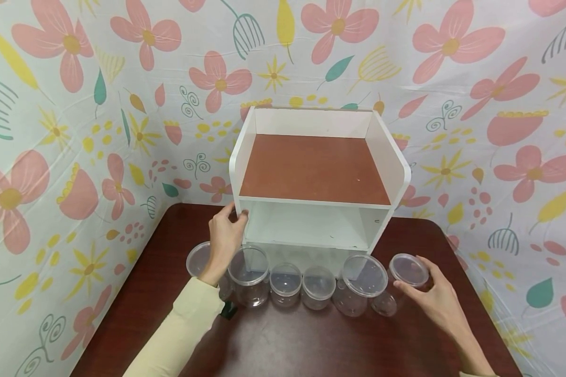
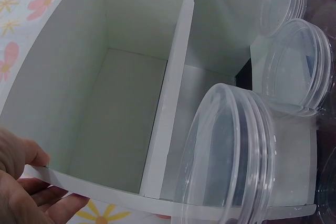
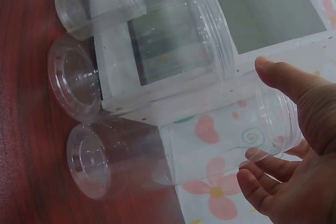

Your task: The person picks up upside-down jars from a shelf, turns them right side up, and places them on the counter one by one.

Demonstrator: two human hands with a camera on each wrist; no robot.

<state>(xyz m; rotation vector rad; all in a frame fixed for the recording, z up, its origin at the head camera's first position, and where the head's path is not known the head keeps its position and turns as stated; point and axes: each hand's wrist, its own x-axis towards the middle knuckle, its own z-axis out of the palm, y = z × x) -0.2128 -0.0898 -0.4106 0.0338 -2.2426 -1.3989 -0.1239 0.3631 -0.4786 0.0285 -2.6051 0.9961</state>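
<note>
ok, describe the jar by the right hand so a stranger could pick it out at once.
Start at the white two-tier shelf unit on the dark red table. A row of clear lidded jars stands before it. Take the rightmost jar, past the shelf's right edge: the only one with the right hand at its side.

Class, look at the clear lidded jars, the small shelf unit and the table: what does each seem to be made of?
Jars: clear, glossy plastic, probably; you see straight through them. Shelf unit: white-painted board, likely wood composite, with a matt reddish-brown top panel. Table: dark red-brown wood-look surface, smooth with a faint sheen; possibly laminate.
</note>
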